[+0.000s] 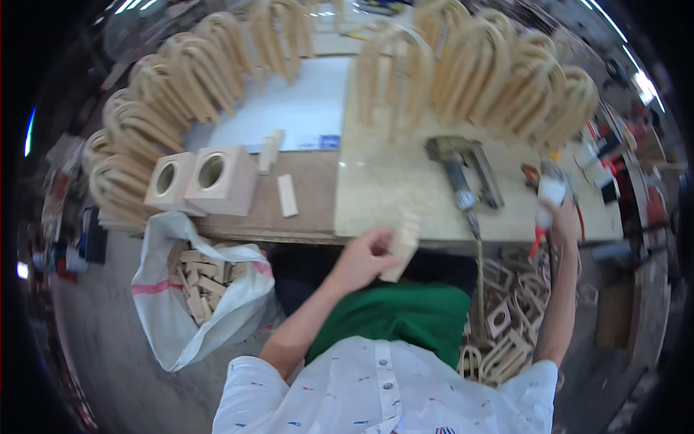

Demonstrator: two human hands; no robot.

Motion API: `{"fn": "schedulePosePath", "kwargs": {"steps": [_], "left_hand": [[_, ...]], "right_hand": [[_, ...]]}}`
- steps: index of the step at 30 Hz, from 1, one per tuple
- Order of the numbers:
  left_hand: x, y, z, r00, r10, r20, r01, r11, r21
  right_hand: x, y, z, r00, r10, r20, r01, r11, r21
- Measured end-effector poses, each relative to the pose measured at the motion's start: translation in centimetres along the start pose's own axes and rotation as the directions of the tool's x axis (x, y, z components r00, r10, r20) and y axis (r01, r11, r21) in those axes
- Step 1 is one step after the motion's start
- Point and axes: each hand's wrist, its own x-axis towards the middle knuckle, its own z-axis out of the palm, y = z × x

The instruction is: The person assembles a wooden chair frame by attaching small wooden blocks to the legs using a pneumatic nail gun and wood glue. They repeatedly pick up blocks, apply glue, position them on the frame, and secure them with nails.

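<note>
Left hand [367, 254]: fingers and thumb pinching a small pale rectangular wooden block [403, 252], held up at the near table edge, nearer the wearer than the landmark, the grey-and-brown metal nail gun [460, 173], and left of it; right hand [562, 218]: closed round a white plastic bottle [551, 192], right of the nail gun, red nozzle [537, 242] pointing down.

Nearer than the nail gun, far to its left: white woven sack with a pink stripe [163, 318], open, holding small pale wood offcuts [206, 278]; nearer and to its right, below table level: heaped pale wooden frames and loops [510, 318].

Left of the nail gun, on the table: short pale wooden strip [288, 196]; two pale cube-shaped wooden boxes with round holes [240, 184], side by side.

Beyond the nail gun: white flat sheet [289, 98], to its left; rows of pale arched wooden pieces [473, 72], beyond it on both sides.
</note>
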Motion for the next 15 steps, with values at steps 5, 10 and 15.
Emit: {"fn": "schedulePosePath", "kwargs": {"steps": [5,10,15], "left_hand": [[0.9,2.7,-0.1,0.993,0.116,0.007,-0.115,0.992,-0.043],[1.9,5.7,2.0,0.981,0.18,0.069,-0.18,0.984,-0.005],[1.3,7.2,2.5,0.97,0.228,0.086,-0.228,0.974,0.0]], "right_hand": [[-5.2,-8.6,0.2,0.935,-0.351,-0.041,0.194,0.413,0.89],[-8.6,-12.8,5.5,0.879,-0.475,0.031,0.139,0.32,0.937],[-9.4,-14.3,9.5,0.891,-0.453,0.017,0.117,0.267,0.957]]}}
